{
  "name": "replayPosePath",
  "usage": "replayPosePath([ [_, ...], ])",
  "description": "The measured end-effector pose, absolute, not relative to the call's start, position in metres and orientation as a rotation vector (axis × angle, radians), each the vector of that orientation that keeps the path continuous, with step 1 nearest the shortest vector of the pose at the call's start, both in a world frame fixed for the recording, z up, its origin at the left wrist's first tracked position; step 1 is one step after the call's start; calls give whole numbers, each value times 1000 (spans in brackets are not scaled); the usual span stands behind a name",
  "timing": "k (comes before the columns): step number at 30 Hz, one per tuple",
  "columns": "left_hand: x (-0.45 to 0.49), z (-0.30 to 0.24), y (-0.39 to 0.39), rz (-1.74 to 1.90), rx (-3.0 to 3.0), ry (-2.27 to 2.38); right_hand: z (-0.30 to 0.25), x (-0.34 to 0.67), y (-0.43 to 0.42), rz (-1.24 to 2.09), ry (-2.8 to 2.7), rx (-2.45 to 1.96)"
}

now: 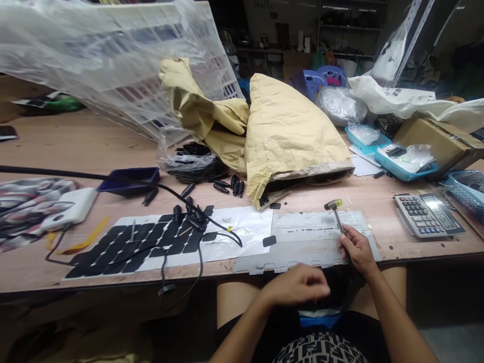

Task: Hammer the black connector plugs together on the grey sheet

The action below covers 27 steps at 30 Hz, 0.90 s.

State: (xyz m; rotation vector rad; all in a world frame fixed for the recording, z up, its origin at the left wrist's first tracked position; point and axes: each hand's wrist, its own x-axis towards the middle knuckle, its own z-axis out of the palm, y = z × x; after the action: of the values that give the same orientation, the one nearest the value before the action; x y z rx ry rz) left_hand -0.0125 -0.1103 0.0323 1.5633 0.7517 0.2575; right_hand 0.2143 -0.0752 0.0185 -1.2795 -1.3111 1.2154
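My right hand (357, 249) grips the handle of a small hammer (336, 212), whose yellow-tipped head rests on a grey metal strip (302, 252) at the table's front edge. My left hand (298, 286) hovers below the table edge above my lap, fingers curled; what it holds, if anything, is hidden. Left of the strip lies a flexible solar panel (151, 242) with black cells on a white sheet. Black cables (181, 222) with connectors cross it.
A tan paper sack (287, 131) and a big clear plastic bag (113, 60) lie behind the work area. Loose black connectors (227, 184), a dark blue tray (132, 180), a calculator (429, 214), blue baskets (404, 166), a cardboard box (434, 138) and a white power bank (71, 209) share the wooden table.
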Motion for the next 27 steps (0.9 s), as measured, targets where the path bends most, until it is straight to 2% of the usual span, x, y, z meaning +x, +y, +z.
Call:
replayPosePath([
  [2, -25, 45, -76, 459, 1573, 1021, 19, 215, -74, 1222, -1308, -1270],
  [5, -42, 47, -23, 668, 1577, 1793, 20, 215, -74, 1230, -1301, -1244],
  [7, -54, 45, 5, 700, 1477, 2240, 20, 216, -74, 1228, -1292, -1235],
  [9, -64, 43, 23, 691, 1369, 2457, 20, 217, -74, 1228, -1286, -1231],
  [16, -75, 37, 52, 541, 1201, 2611, 22, 216, -75, 1229, -1280, -1240],
  [27, -75, 30, 60, 606, 1128, 2590, 23, 215, -75, 1230, -1266, -1226],
])
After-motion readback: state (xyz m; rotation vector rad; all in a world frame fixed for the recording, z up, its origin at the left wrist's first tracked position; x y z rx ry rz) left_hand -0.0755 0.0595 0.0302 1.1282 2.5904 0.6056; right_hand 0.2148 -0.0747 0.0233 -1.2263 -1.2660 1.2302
